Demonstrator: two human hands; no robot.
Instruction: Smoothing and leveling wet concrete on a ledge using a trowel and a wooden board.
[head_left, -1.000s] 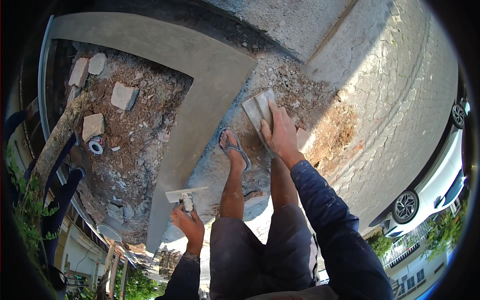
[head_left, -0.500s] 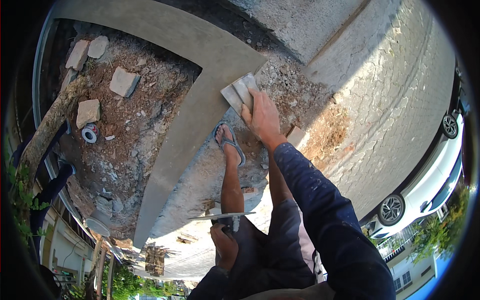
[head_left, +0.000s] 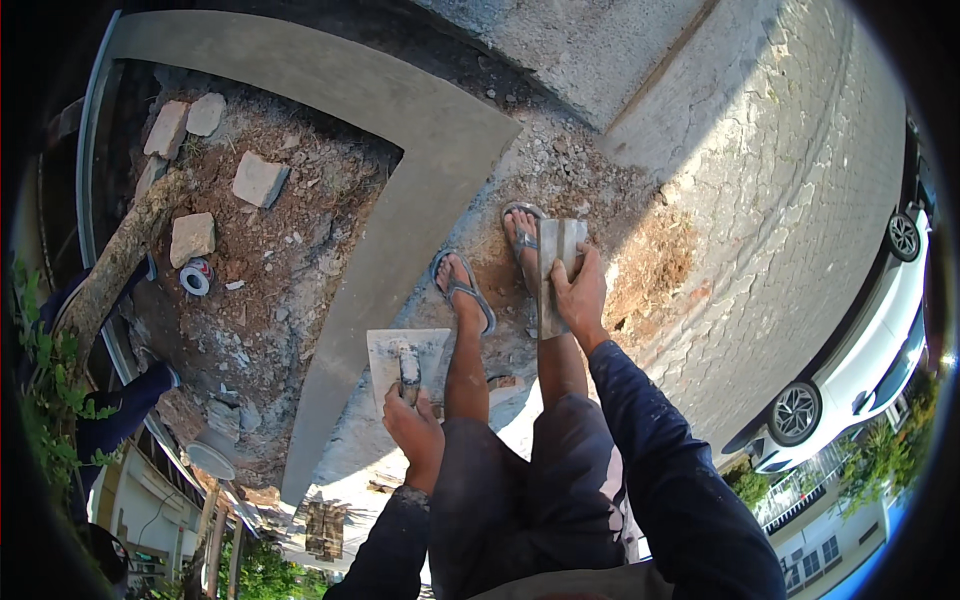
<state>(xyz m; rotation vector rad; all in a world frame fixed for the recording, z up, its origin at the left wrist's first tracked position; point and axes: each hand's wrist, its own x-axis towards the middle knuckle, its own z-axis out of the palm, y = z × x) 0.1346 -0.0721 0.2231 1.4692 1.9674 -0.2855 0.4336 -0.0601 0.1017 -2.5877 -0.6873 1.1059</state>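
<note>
My left hand (head_left: 413, 432) is closed round the stubby, cement-spattered handle of a plastering float (head_left: 436, 348), whose pale flat plate reaches over the near edge of the wall top. Over my right shin, apart from the wall, my right hand (head_left: 583, 295) grips a steel plastering trowel (head_left: 551, 245), its long blade held lengthwise away from me. Smooth grey wet-looking mortar (head_left: 425, 195) covers the top of the low wall, which bends at a corner in the upper middle. Both tools are clear of the corner.
Left of the wall, a soil bed holds broken blocks (head_left: 260, 178), a tape roll (head_left: 196, 277) and a tree trunk (head_left: 125, 245). Another person's dark-clad leg (head_left: 135, 405) shows at far left. Paving (head_left: 760, 240) and a white car (head_left: 850, 365) lie right.
My right hand has drawn the trowel off the mortar, back toward me and rightward. My left hand has moved forward and left, turning the float from edge-on to face-up.
</note>
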